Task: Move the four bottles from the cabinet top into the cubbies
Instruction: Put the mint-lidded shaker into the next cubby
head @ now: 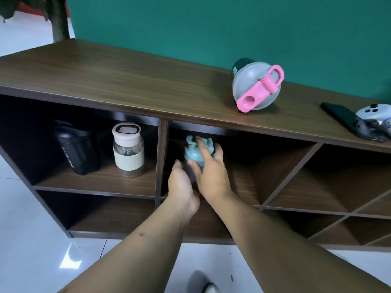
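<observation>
A bottle with a pale teal lid stands inside the upper middle cubby. My right hand wraps around its lid and right side, and my left hand presses against its lower left side; most of its dark body is hidden. In the upper left cubby stand a black bottle and a clear glass bottle with a pink lid and pale green sleeve. A dark green bottle with a grey lid and pink cap stands on the wooden cabinet top.
A black phone and a white game controller lie at the right end of the cabinet top. To the right are diagonal-divided cubbies. A lower row of cubbies runs beneath. White tiled floor lies below, green wall behind.
</observation>
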Available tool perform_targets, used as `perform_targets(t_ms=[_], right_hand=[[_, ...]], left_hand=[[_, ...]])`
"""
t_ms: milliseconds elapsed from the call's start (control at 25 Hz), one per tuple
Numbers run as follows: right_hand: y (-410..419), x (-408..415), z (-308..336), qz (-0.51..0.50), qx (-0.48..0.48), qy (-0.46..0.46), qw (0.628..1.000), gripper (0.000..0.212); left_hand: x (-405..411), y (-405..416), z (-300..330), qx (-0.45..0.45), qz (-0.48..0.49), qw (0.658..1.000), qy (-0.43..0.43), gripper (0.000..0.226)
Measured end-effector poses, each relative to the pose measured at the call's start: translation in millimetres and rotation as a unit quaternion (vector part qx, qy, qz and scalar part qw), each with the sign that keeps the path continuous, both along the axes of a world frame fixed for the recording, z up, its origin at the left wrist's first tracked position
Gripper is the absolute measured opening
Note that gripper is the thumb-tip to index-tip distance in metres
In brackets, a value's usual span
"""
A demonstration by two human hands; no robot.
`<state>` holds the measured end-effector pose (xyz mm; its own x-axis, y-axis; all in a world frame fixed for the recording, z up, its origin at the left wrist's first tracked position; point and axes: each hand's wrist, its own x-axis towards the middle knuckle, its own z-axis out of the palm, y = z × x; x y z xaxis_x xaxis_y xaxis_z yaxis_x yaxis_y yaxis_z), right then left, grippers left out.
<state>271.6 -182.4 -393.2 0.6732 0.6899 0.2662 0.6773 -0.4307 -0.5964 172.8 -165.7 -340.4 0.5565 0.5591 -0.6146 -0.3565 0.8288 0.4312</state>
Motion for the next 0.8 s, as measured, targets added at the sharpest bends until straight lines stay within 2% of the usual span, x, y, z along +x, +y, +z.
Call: perform_targets(t_ms=[280, 400, 560, 680, 800], right_hand=[[3.8, 1.9, -12.8, -0.003, -0.037, -0.064, 0.997, 0.064], [-9.5, -8.4, -22.0, 0.006, -0.069, -0.083, 0.994, 0.066], [-39.2, -19.5, -10.4, 0.006, -0.103, -0.128, 0.986, 0.058], [-67.6, -34.6, 35.2, 0.007, 0.0, -0.127, 0.992, 0.048], [-89.1, -41.3, 110.0, -0.015, 0.113, -0.159, 0.981, 0.039]], left_hand=[[6.1, 10.4, -8.0, -0.017, -0.03, 0.999, -0.012, 0.039], [5.2, 12.1, -14.2, 0.0, -0.029, 1.0, 0.007, 0.049], [4.1, 2.6, -13.3, 0.005, -0.017, 0.999, 0.028, 0.053], [3.0, -25.4, -2.5, 0.008, -0.021, 1.0, -0.01, 0.051], [-6.1, -55.7, 35.8, 0.037, -0.08, 0.996, -0.027, 0.05]])
